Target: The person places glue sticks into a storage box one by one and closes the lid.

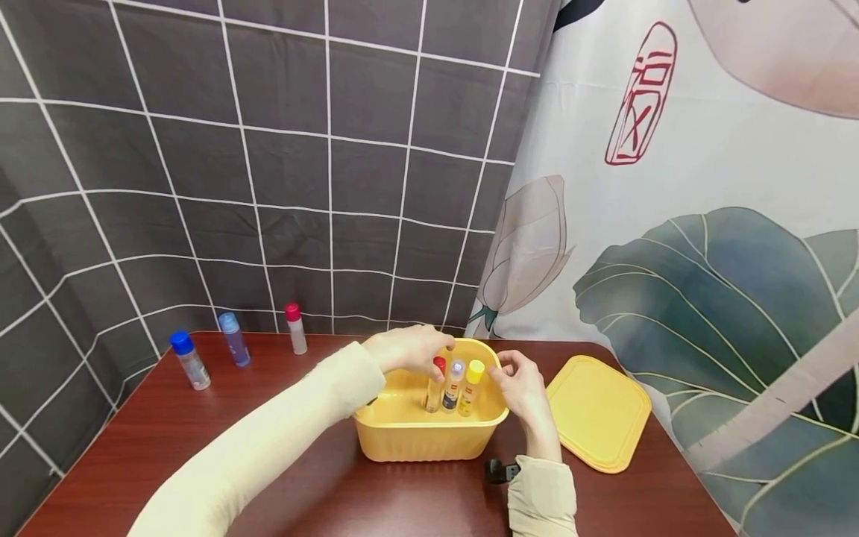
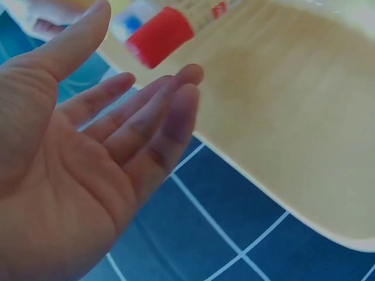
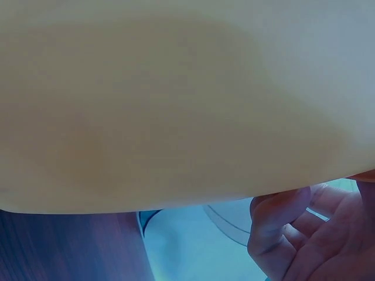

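A yellow plastic storage box stands on the table. Inside it, side by side, are a red-capped small clear bottle, a lilac-capped bottle and a yellow-capped bottle. My left hand reaches over the box's back rim, beside the red-capped bottle. In the left wrist view its fingers are spread and loosely bent, with the red cap just beyond the fingertips and nothing in the palm. At the right rim, my right hand holds the box edge, its curled fingers partly hidden behind the wall.
A yellow lid lies flat on the table's right. At the back left stand a dark-blue-capped bottle, a light-blue-capped bottle and another red-capped bottle. A grey checked curtain and a printed curtain hang behind the brown table.
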